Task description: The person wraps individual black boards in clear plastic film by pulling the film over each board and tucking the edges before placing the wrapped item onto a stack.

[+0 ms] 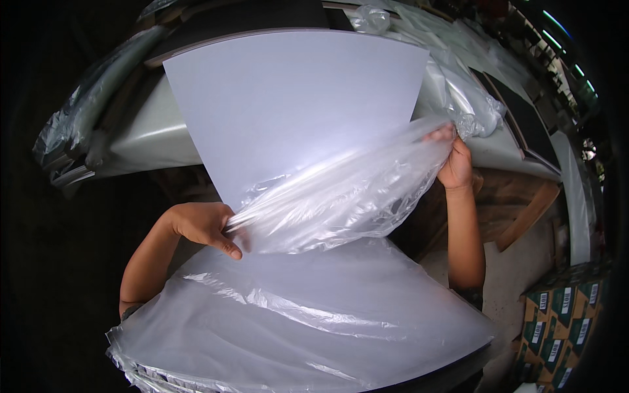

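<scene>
Up at the far side, a dark board [255, 23] was seen right behind the top edge of the sheet [295, 98], with loose plastic [462, 88] crumpled along the sheet's right. At the left, a wrapped bundle [98, 98] was set at an angle; at the right, a second dark board [524, 118] was laid, and below it wood [514, 193] was exposed. Cartons [557, 334] were stacked in the lower right corner, well apart from both hands.

Now to the middle: the film [334, 203] was stretched slantwise between the hands! At its low end it was gathered in the left hand [206, 226], thumb outward, the other fingers partly hidden. At its high end it was pinched by the raised right hand [455, 164], fingertips blurred through the plastic. The sheet was spread beyond the film, its left edge run down close to the left hand, its near edge covered by the film.

Nearer still, a broad cover [314, 314] was spread beneath; whether it was joined to the film could not be told. Open room was left between the right forearm and the cartons, where floor [527, 268] was shown.
</scene>
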Demonstrator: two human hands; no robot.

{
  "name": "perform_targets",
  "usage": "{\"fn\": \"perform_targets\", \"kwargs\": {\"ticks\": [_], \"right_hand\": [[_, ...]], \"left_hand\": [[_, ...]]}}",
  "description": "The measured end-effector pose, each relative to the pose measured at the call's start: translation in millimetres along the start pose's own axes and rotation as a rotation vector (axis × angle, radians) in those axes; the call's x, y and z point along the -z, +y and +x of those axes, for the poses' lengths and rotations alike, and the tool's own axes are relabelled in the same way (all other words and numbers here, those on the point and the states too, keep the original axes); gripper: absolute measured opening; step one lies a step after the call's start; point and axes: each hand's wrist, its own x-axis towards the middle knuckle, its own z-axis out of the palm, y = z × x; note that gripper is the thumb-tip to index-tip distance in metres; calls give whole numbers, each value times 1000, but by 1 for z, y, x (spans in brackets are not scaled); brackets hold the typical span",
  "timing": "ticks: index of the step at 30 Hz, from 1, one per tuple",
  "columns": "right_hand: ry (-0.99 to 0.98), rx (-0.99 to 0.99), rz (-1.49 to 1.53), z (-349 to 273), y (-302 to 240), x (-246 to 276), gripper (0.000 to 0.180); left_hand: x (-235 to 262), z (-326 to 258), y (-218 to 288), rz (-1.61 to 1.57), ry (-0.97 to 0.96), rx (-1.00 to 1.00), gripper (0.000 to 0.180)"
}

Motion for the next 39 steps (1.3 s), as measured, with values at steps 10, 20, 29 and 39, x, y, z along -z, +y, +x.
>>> {"fn": "perform_targets", "kwargs": {"ticks": [10, 20, 29, 39], "right_hand": [[-140, 92, 494, -20, 34, -41, 37], [806, 491, -760, 8, 49, -28, 11], [228, 683, -2189, 72, -15, -131, 51], [313, 702, -1148, -121, -25, -102, 19]], "left_hand": [[-29, 5, -75, -369, -325, 13, 21], [-20, 8, 47, -1216, -91, -1279, 53], [99, 29, 38, 819, 1361, -314, 75], [-19, -103, 66, -137, 498, -600, 17]]}}
